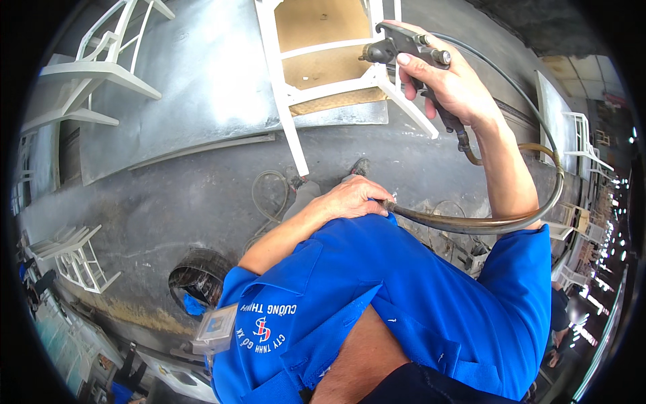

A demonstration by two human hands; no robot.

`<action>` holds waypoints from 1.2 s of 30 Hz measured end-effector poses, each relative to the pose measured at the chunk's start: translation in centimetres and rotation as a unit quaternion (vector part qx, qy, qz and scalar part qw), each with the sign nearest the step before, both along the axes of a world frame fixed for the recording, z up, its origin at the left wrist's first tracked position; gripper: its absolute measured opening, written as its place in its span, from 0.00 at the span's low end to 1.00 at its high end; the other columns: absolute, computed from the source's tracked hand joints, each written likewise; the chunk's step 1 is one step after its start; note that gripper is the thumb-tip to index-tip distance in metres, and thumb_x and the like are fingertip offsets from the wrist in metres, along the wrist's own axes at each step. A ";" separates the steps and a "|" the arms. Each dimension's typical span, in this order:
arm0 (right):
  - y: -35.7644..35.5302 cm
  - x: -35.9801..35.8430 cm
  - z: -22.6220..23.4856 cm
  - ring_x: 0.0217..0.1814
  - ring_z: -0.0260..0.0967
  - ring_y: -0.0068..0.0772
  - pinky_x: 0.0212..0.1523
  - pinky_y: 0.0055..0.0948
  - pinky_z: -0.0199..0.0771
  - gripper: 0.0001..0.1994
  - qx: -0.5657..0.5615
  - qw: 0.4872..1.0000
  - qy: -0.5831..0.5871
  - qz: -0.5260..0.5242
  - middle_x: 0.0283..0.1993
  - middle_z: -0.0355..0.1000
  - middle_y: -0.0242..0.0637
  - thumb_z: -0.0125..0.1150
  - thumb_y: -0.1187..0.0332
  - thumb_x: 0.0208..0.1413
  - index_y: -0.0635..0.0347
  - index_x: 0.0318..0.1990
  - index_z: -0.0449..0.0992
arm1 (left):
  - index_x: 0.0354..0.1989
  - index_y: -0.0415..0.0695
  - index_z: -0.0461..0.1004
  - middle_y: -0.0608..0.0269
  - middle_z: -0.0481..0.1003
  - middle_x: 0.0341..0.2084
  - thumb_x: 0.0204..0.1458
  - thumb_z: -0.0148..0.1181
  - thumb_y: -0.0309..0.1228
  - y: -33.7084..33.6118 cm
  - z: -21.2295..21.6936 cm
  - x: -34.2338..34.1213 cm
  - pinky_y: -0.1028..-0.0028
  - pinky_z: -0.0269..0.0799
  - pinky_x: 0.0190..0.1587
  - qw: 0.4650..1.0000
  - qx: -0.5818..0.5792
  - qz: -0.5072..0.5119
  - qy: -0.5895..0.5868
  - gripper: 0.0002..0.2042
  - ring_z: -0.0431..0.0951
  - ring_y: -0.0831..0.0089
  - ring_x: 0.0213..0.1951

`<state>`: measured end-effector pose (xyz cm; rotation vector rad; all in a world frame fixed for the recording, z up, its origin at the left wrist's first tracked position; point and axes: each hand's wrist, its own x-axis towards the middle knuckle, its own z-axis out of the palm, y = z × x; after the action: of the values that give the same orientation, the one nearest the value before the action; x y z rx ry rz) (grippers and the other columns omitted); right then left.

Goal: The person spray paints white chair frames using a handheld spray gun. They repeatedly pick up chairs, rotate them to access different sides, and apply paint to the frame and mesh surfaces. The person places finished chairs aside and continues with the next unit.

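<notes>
My right hand (457,84) is raised and wrapped round a dark spray gun (404,47), whose nozzle points left across a white wooden chair frame (281,94). Brown panels (323,67) show between the chair's white bars. Down by my waist, my left hand (354,196) is closed on a hose (464,224). That hose loops up to the right, past my right forearm. A thinner black line runs from the gun's back, and another hose joins its handle. Some of my right fingers are hidden behind the gun.
The chair stands over a grey sheet (202,81). More white chair frames are at the upper left (101,74), lower left (84,259) and far right (585,145). A dark round bin (198,276) stands left of me. A hose coil (269,192) lies on the floor.
</notes>
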<state>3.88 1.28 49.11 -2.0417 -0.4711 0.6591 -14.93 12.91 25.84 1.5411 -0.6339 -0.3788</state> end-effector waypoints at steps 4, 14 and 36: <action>-0.4 -0.2 0.2 0.33 0.73 0.18 0.21 0.22 0.73 0.27 -0.041 0.997 -0.047 -0.048 0.34 0.71 0.28 0.60 0.56 0.67 0.46 0.72 0.69 | 0.48 0.42 0.85 0.51 0.85 0.43 0.52 0.72 0.36 0.6 0.2 0.0 0.61 0.79 0.49 1.000 -0.010 0.002 -0.030 0.17 0.85 0.52 0.45; -3.3 1.8 0.9 0.33 0.72 0.23 0.23 0.26 0.75 0.27 -0.198 0.951 -0.136 -0.196 0.40 0.72 0.32 0.57 0.58 0.68 0.41 0.74 0.66 | 0.48 0.45 0.85 0.54 0.84 0.42 0.50 0.73 0.29 1.8 0.6 -0.1 0.64 0.79 0.48 0.999 -0.006 -0.046 -0.005 0.15 0.85 0.58 0.45; 5.3 4.1 -4.3 0.31 0.74 0.24 0.28 0.30 0.76 0.28 -0.020 0.958 -0.172 -0.228 0.37 0.76 0.35 0.61 0.58 0.65 0.34 0.73 0.68 | 0.47 0.42 0.84 0.54 0.84 0.46 0.48 0.72 0.24 7.8 0.4 -2.8 0.64 0.80 0.53 0.998 0.038 0.044 0.024 0.16 0.85 0.57 0.50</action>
<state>7.96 6.54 44.80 -2.2064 -0.1660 0.0326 -17.77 20.73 26.24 1.6218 -0.5170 -0.3744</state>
